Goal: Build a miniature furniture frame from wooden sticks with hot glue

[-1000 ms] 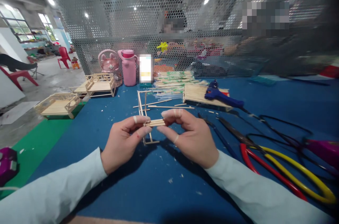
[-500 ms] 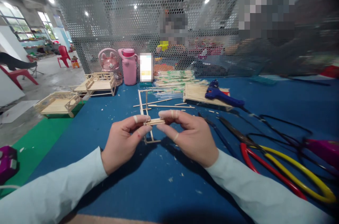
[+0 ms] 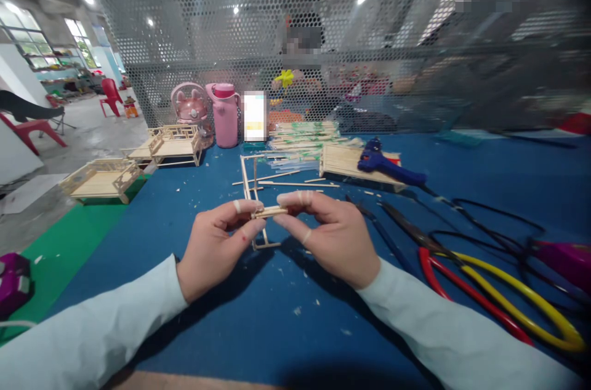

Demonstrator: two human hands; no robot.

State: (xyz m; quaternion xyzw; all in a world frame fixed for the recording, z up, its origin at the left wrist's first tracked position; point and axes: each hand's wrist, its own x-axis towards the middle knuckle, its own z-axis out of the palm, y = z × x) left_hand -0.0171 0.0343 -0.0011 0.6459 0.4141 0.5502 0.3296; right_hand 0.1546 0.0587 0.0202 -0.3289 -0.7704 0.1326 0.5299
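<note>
Between my two hands is a small bundle of short wooden sticks (image 3: 270,212). My left hand (image 3: 216,248) pinches its left end between thumb and fingers. At the right end, my right hand (image 3: 335,233) pinches it the same way, with pale wraps on some fingers. Behind and below the bundle, a thin wooden stick frame (image 3: 246,178) rests on the blue table (image 3: 295,328), partly hidden by my hands. Loose sticks (image 3: 300,184) lie just beyond my fingers.
Scissors with red and yellow handles (image 3: 521,298) lie at the right, near pliers (image 3: 383,230). A blue glue gun (image 3: 392,168) rests on a slatted wooden piece (image 3: 339,162). Small wooden furniture models (image 3: 104,179), a pink flask (image 3: 225,119) and bundled sticks (image 3: 305,135) stand farther back.
My hands and the bundle have barely moved. Behind the mesh, a blurred person at the upper right has shifted up and to the right.
</note>
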